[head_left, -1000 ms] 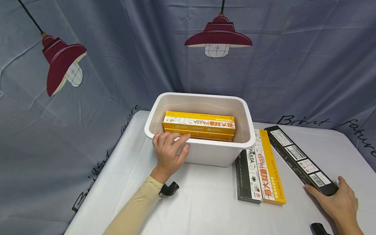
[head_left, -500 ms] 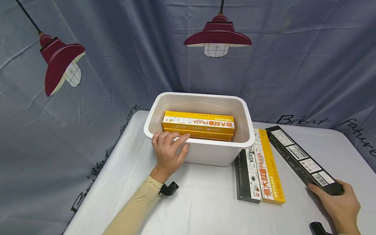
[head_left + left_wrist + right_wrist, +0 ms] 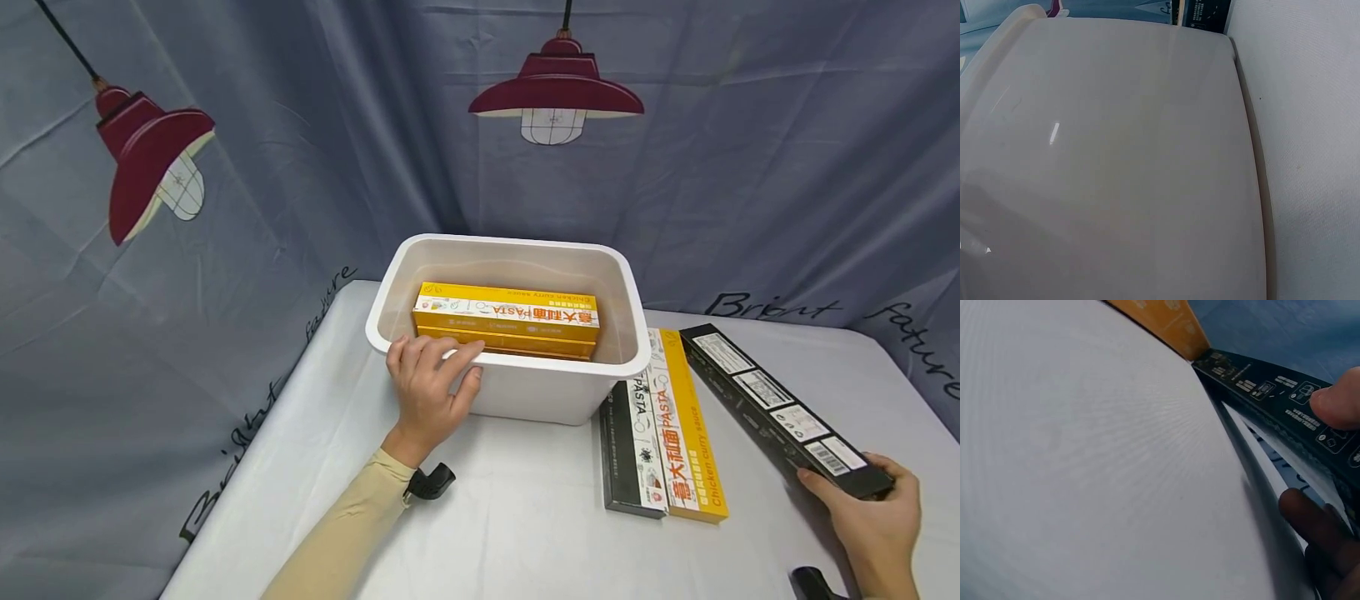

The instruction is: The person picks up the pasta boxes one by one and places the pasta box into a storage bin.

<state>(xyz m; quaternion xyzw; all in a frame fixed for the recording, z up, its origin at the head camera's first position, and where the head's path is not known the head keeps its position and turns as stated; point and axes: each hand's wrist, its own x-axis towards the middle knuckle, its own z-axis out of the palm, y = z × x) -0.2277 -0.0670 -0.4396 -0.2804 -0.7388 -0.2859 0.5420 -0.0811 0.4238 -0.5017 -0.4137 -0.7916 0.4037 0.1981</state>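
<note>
Near the middle of the head view stands a white plastic bin with yellow pasta boxes lying inside. My left hand grips its near rim, fingers over the edge and thumb outside. At the right, my right hand holds the near end of a black pasta box, thumb on its side and fingers reaching underneath. That end is tilted up off the table, as the gap in the right wrist view shows; the far end points toward the back. The bin's wall fills most of the left wrist view.
Between bin and right hand, another black pasta box and a yellow pasta box lie side by side on the white-covered table. The bin overlaps their far ends in the head view. A grey-blue curtain hangs behind.
My right hand has raised the near end of the black pasta box and shifted it slightly right, with more of the hand under it. My left hand stays on the bin's rim.
</note>
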